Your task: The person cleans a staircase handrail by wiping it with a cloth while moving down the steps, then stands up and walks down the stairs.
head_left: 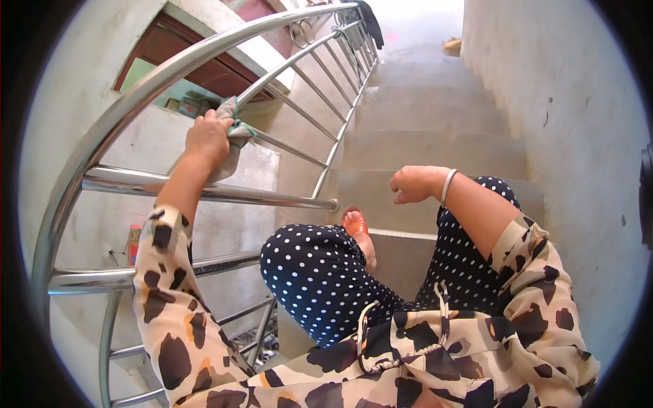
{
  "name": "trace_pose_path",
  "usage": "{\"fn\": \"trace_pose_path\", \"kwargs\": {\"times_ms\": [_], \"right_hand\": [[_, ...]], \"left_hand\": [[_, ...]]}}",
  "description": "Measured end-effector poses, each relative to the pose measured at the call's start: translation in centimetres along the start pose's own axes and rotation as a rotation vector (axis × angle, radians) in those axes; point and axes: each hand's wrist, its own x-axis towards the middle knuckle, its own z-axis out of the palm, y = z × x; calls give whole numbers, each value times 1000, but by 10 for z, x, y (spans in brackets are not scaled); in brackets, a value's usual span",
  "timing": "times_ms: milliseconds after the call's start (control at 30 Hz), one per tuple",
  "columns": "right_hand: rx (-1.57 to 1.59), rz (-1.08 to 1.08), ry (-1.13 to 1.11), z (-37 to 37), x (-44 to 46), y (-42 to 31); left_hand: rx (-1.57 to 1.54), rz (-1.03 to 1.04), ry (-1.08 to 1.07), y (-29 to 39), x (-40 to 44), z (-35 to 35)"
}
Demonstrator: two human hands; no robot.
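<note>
My left hand (208,141) is closed around a grey cloth with a green edge (237,132), pressed against a metal bar of the stair railing (277,71). Part of the cloth hangs below my fingers, beside the lower bar. My right hand (415,183) hangs in front of my right knee with its fingers loosely curled and nothing visible in them. A pale bangle (447,188) circles that wrist. The fingertips of both hands are partly hidden.
Concrete stairs (435,146) run down between the railing and a plain wall (564,115). My foot in an orange sandal (355,226) rests on a step. Dark cloth (371,24) hangs over the railing's far end. A red-framed window (183,51) lies beyond the railing.
</note>
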Motion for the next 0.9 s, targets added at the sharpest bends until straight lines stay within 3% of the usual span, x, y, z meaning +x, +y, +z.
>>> {"fn": "trace_pose_path", "kwargs": {"times_ms": [67,233,367,467,633,733,900], "right_hand": [[-42,-15,-5,-7,1,11],[-21,-42,11,-7,10,22],[28,-48,48,8,13,8],[40,-7,-38,-4,0,-9],[121,51,-71,-22,-7,-27],[149,69,-104,-23,-2,-26],[181,16,-88,-24,0,-26]], "left_hand": [[92,106,322,7,-8,1],[88,314,540,26,17,40],[143,361,493,26,27,82],[160,260,108,40,34,86],[253,232,-112,86,47,146],[302,339,-291,108,55,186],[304,394,-269,117,65,201]]}}
